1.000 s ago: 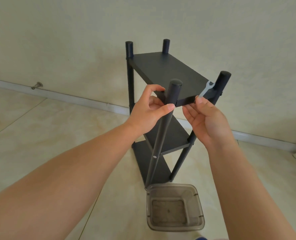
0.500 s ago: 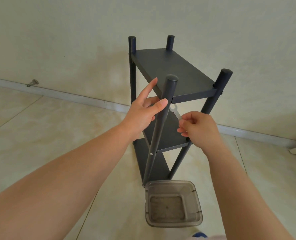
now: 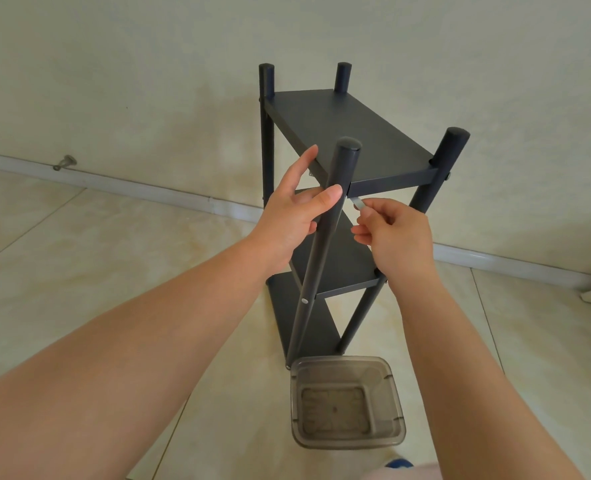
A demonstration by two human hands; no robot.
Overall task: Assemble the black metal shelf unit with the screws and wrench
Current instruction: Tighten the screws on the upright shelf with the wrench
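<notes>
The black metal shelf unit (image 3: 349,133) stands upright on the floor with three boards and four round posts. My left hand (image 3: 294,213) is at the near-left post (image 3: 335,195) just under the top board, thumb pressed on the post and fingers straight behind it. My right hand (image 3: 394,233) pinches a small silver wrench (image 3: 357,203), whose tip sits under the top board's front edge beside that post. A silver screw head (image 3: 304,301) shows on the same post at the middle board.
A smoky transparent plastic tub (image 3: 347,403) sits on the tiled floor right in front of the shelf's feet. A pale wall with a white baseboard (image 3: 148,188) runs behind. A metal door stop (image 3: 64,163) is fixed low on the wall at left.
My right hand carried the wrench down from the top-right post to beneath the top board near the front-left post. My left hand's fingers straightened along the post.
</notes>
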